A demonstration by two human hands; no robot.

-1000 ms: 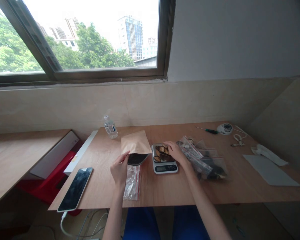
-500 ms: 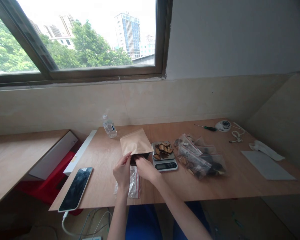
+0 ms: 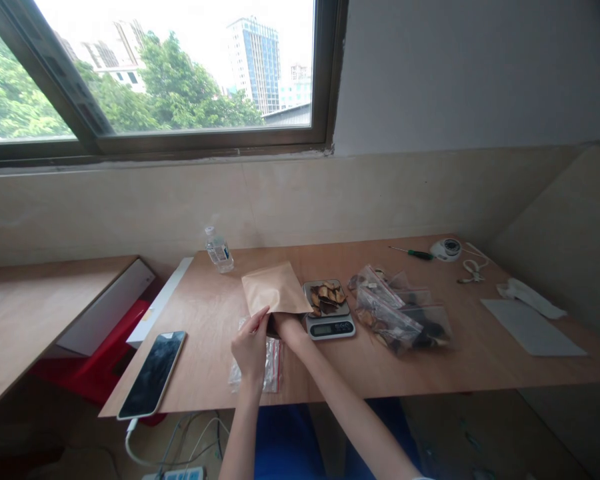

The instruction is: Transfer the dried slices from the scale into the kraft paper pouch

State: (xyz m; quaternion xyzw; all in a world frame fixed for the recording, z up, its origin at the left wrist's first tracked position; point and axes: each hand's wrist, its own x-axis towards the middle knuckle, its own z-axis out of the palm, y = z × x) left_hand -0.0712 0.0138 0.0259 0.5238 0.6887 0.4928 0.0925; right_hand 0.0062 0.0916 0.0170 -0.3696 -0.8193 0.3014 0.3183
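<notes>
Partway through bagging, the left hand pinches the kraft pouch open on the tabletop, the right hand hidden inside, while slices remain on the scale.

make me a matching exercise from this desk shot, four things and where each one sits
Things:
1. phone
2. water bottle
3. scale
4. screwdriver

Places:
a. far right, beside the white round device
b. near left corner of the table
c. right of the brown paper bag, slices on it
d. by the wall, behind the bag

Pairs: 1-b, 2-d, 3-c, 4-a
</notes>
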